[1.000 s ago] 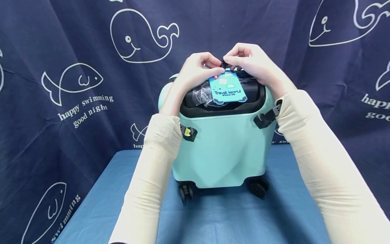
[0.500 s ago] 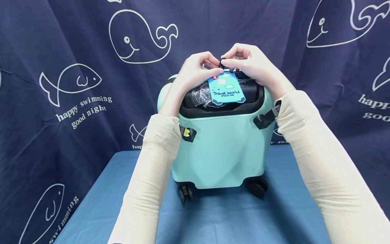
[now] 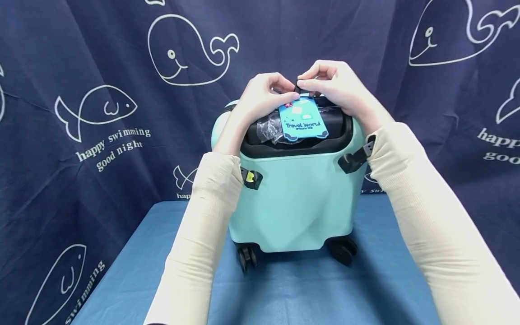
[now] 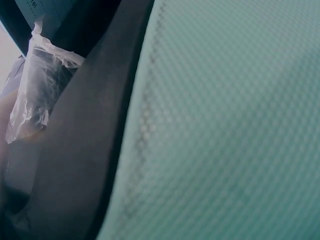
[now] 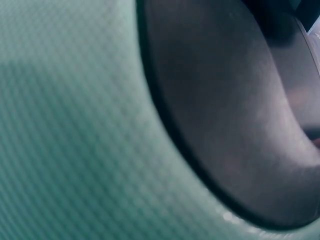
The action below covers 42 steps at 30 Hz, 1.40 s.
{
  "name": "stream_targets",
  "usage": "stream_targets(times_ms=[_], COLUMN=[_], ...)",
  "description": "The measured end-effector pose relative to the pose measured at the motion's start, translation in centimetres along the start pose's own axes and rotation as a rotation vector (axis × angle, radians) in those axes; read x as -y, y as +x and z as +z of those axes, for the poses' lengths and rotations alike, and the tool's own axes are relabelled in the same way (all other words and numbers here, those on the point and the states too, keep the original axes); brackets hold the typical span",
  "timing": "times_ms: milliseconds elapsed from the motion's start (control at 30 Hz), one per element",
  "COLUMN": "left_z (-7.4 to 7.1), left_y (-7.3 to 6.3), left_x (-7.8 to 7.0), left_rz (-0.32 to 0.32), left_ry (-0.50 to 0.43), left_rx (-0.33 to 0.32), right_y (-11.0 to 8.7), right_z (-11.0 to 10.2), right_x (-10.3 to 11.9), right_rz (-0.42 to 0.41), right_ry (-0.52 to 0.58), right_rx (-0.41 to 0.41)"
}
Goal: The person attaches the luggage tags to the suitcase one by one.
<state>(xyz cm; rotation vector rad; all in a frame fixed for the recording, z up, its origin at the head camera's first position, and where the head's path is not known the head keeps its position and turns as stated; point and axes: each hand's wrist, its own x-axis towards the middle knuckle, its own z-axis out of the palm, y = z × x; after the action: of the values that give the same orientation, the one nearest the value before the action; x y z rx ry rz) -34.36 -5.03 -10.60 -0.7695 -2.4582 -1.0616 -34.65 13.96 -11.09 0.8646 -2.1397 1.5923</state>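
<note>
A mint-green suitcase [image 3: 298, 203] stands upright on its wheels. Over its black carry handle [image 3: 336, 121] hangs a blue luggage tag [image 3: 304, 121] printed "Travel World". My left hand [image 3: 262, 95] pinches the tag's black strap [image 3: 298, 85] at the tag's top edge, thumb in front. From the other side, my right hand [image 3: 331, 82] pinches the same strap between thumb and forefinger. How the strap's ends lie is hidden by the fingertips. Close up, the left wrist view has clear plastic wrap [image 4: 37, 85] on the handle; the right wrist view has the black handle surround [image 5: 215, 110].
Blue cloth [image 3: 162, 271] covers the table under the suitcase. A navy curtain [image 3: 268, 40] with whale and fish drawings hangs behind and at the left. Black wrist-camera mounts [image 3: 252, 178] sit at both cuffs, close to the suitcase front.
Both hands stay at the strap, with only slight finger shifts. The whole view moves a little; the suitcase and tag keep their places.
</note>
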Motion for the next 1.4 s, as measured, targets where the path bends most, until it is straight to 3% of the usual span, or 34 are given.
stream_targets(times_ms=[267,500,633,933,1200,1400], left_z=[0.14,0.18,0.15,0.05,-0.14,0.04], left_y=[0.12,0.11,0.10,0.09,0.02,0.01], left_x=[0.11,0.19,0.03,-0.10,0.01,0.14], left_rz=[0.021,0.074,0.055,0.014,-0.032,-0.029], left_ry=[0.014,0.016,0.014,0.017,0.035,0.044], left_rx=[0.003,-0.020,-0.028,-0.044,-0.058,-0.072], right_y=[-0.04,-0.06,-0.12,0.02,0.09,0.06], right_z=[0.02,-0.16,-0.36,-0.16,0.18,0.21], right_x=[-0.02,0.23,0.27,0.17,0.31,0.11], right_rz=[0.012,0.114,0.119,0.064,0.091,0.062], right_ry=[-0.030,-0.127,-0.153,-0.040,-0.062,-0.067], right_rx=[-0.023,-0.026,-0.006,0.022,0.054,0.051])
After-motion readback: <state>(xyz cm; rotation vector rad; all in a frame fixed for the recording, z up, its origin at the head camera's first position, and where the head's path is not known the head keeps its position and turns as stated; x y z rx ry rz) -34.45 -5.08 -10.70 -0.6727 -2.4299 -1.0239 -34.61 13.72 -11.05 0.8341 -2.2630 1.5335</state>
